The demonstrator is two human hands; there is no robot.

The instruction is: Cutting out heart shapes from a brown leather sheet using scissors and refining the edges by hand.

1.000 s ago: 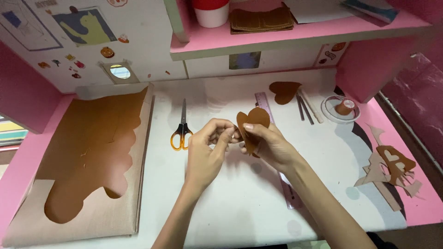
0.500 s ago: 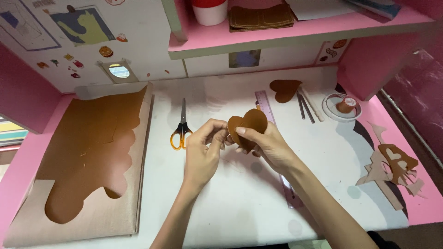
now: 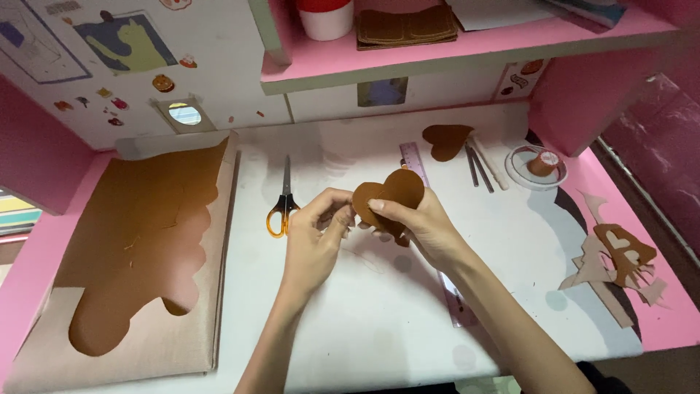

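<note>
Item: brown heart-shaped cutout [image 3: 394,191], held above the middle of the white desk top [image 3: 379,321], between both hands and slightly nearer the right one.

Right hand [image 3: 423,230]: closed on the cutout, thumb pressed across its front face, fingers behind it. The heart's lobes rise clear above the thumb; its lower tip shows below the hand.

Left hand [image 3: 313,241]: fingers curled, fingertips pinched together at the cutout's left edge. Whether they grip the edge itself or something small beside it cannot be told.

Surroundings:
- Orange-handled scissors [image 3: 282,208], flat on the desk just left of the left hand, blades shut and pointing away from the person.
- Purple ruler [image 3: 436,241], lying along the desk under the right hand and forearm.
- Second brown heart piece [image 3: 445,140], on the desk beyond the hands, well apart.
- Large brown sheet with curved cut edges [image 3: 138,233], resting on a beige backing at far left.
- Pile of brown and beige offcuts [image 3: 620,259], on the pink edge at far right.
- Small round clear dish [image 3: 538,164], near the second heart.
</note>
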